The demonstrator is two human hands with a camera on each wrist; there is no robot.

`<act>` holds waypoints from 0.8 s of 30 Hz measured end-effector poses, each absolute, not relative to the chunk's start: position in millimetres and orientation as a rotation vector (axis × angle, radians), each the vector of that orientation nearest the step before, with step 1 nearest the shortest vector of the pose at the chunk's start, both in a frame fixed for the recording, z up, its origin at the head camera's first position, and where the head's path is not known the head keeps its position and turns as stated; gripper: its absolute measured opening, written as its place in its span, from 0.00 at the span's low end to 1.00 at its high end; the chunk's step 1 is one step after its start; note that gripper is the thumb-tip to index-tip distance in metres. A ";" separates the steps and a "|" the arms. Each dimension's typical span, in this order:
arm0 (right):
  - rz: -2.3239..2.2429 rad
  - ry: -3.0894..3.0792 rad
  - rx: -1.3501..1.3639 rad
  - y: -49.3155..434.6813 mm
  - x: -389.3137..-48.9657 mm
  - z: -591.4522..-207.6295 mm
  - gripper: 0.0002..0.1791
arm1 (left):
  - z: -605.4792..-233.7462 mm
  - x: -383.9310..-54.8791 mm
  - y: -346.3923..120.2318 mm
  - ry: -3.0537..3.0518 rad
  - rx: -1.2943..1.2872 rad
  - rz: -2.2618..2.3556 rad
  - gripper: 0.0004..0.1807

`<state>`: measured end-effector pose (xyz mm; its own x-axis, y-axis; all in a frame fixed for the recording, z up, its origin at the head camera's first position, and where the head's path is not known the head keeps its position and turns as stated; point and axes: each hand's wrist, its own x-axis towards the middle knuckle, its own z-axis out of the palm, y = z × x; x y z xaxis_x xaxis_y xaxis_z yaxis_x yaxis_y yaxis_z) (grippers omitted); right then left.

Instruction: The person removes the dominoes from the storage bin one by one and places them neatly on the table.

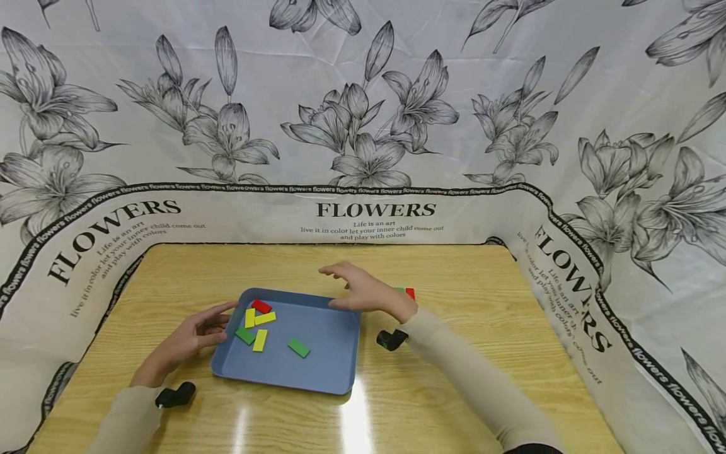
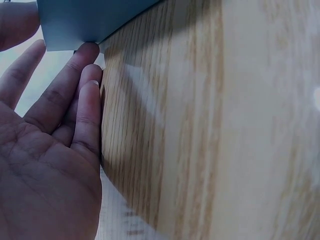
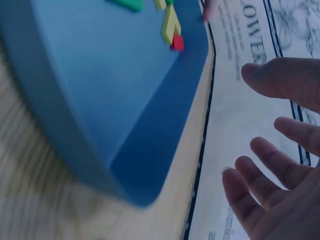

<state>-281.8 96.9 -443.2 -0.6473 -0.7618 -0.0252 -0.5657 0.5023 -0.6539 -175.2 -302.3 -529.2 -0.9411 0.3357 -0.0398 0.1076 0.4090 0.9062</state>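
A shallow blue tray [image 1: 331,343] lies on the table. Flat blocks sit inside it: a red block [image 1: 261,306], several yellow blocks [image 1: 259,340] and a green block [image 1: 245,335] are grouped on the left. Another green block [image 1: 298,348] lies apart, near the middle. Along the tray's left side is my left hand [image 1: 190,337], its fingers extended. In the left wrist view, those fingertips are at the lower edge of the tray wall [image 2: 95,22]. My right hand [image 1: 363,291] hovers at the far right corner with fingers spread and nothing in it, as the right wrist view confirms.
Small green and red blocks [image 1: 410,294] lie on the wooden table [image 1: 465,284] right of the tray, partly hidden behind my right wrist. A flower-printed cloth [image 1: 374,157] rises along the table's back and sides. Black wrist cameras [image 1: 391,340] project from both sleeves.
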 end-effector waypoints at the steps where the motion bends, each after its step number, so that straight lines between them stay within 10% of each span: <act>1: -0.883 2.420 -1.147 89.8 -279.7 -441.7 0.39 | -529.6 -175.0 -302.5 2.447 0.393 1.552 0.35; 24: -0.614 2.211 -1.344 27.5 -248.5 -473.9 0.35 | -527.7 -175.5 -303.3 2.447 0.372 1.535 0.36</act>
<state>-248.5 27.5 -473.9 -0.4041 -0.8997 -0.1654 -0.6857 0.4176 -0.5962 -175.5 -303.3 -527.7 -0.9416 0.3315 -0.0584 0.0917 0.4195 0.9031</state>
